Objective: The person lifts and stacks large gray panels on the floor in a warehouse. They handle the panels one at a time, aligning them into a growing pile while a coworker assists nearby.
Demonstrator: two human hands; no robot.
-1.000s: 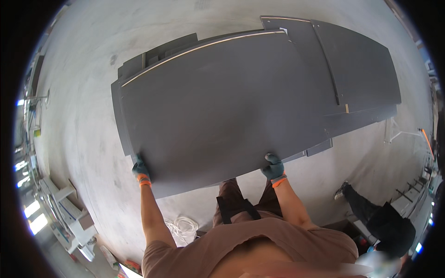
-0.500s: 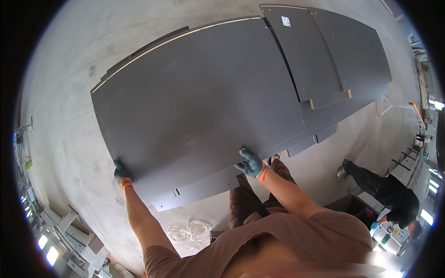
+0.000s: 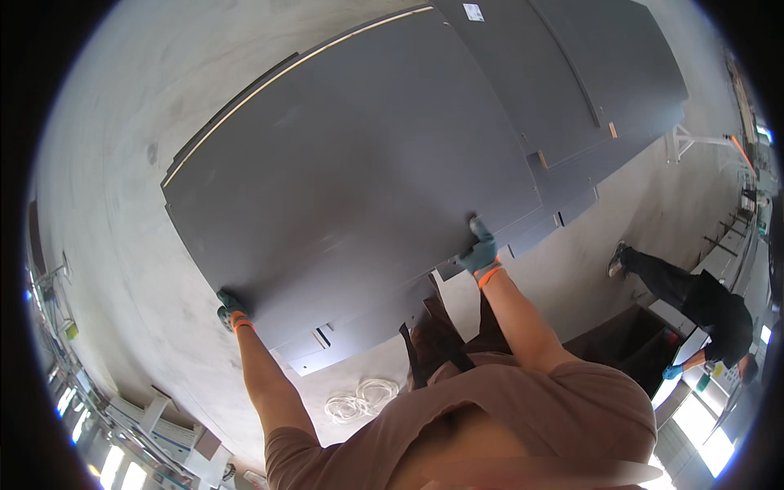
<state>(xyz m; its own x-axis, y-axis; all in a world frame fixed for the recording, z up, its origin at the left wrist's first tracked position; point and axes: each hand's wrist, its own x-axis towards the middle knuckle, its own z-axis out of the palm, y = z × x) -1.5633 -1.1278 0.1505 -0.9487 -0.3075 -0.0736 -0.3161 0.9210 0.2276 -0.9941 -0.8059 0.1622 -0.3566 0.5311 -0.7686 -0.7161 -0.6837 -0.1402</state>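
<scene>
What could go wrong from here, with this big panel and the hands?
The left hand and right hand are both on the near part of the large grey panel, so its far side might swing or dip. A lower panel shows beneath; a hand could perhaps get pinched. The coiled white cable on the floor might catch a foot.

Coiled white cable [image 3: 362, 402] on grey floor [image 3: 106, 220]; person in black [image 3: 720, 314], far right.
</scene>
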